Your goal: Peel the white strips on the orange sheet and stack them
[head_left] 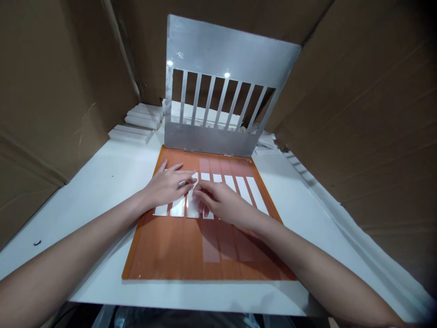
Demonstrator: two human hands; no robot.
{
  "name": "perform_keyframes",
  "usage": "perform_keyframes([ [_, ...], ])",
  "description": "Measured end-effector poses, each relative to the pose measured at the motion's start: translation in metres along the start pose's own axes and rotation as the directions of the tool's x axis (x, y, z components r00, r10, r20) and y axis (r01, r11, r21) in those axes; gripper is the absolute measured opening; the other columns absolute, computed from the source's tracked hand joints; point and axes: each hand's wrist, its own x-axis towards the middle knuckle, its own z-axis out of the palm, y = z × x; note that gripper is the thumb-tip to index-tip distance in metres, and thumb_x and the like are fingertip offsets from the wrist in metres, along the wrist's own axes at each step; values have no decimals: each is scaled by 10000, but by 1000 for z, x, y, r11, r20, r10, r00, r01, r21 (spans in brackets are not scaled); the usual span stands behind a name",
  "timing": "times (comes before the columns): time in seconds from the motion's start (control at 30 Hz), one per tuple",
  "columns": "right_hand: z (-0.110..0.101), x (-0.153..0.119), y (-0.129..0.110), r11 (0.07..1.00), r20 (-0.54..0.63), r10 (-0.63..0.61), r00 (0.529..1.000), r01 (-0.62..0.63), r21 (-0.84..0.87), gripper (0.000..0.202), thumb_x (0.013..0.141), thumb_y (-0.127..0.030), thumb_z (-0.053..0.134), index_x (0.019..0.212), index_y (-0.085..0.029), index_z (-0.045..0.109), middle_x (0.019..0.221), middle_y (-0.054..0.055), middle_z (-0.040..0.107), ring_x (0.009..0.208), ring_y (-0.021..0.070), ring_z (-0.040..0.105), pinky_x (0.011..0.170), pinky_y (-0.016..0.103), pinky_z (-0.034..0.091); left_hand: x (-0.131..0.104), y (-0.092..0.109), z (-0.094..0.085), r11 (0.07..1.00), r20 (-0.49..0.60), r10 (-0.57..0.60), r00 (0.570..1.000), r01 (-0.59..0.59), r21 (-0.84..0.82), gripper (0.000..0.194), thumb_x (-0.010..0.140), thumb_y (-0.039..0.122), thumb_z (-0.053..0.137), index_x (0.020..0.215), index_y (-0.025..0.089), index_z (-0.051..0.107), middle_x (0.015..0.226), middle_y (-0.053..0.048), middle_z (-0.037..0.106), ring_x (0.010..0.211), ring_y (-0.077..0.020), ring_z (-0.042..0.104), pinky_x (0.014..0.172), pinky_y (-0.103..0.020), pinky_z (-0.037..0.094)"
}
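Note:
An orange board (160, 246) lies on the table, with several white strips (241, 187) set side by side across its middle. My left hand (170, 186) rests over the left strips, its fingers spread and pointing to the right. Close beside its fingertips, my right hand (218, 197) is closed in a pinch above a glossy strip (193, 207) near the middle. Whatever lies between the right fingertips is too small or hidden to make out. Behind the board stands a slotted metal plate (211, 136), tilted up along the board's far edge.
Stacks of white strips (131, 133) stand at the back left of the white table (102, 182). More white pieces (268, 142) lie at the back right. Brown cardboard walls (358, 114) enclose the sides and back. A small dark curved bit (37, 243) lies at left.

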Motion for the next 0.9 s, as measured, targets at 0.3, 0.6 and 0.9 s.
perform_keyframes([
  [0.3,10,12,17,954,-210,-153,966,89,-286,152,836,-142,497,821,-170,645,762,27,603,643,107,508,608,235,363,0,-4,-3,1000,77,10,997,-9,-18,340,900,300,304,1145,327,538,1384,96,412,1343,-261,233,1057,-598,83],
  [0.6,21,12,25,943,-310,-123,943,13,-333,66,799,-149,548,831,-183,596,755,9,632,657,122,540,609,235,354,-5,1,-9,997,109,80,991,-82,16,404,838,408,417,1213,279,495,1419,30,370,1357,-278,184,1081,-561,10],
  [0.9,26,14,24,901,-387,-150,910,-35,-433,75,809,-209,569,757,-186,618,874,46,608,841,199,480,751,334,293,-5,0,-5,993,96,111,989,-114,20,695,716,721,454,1235,260,468,1421,-7,370,1361,-279,173,1092,-504,-36],
])
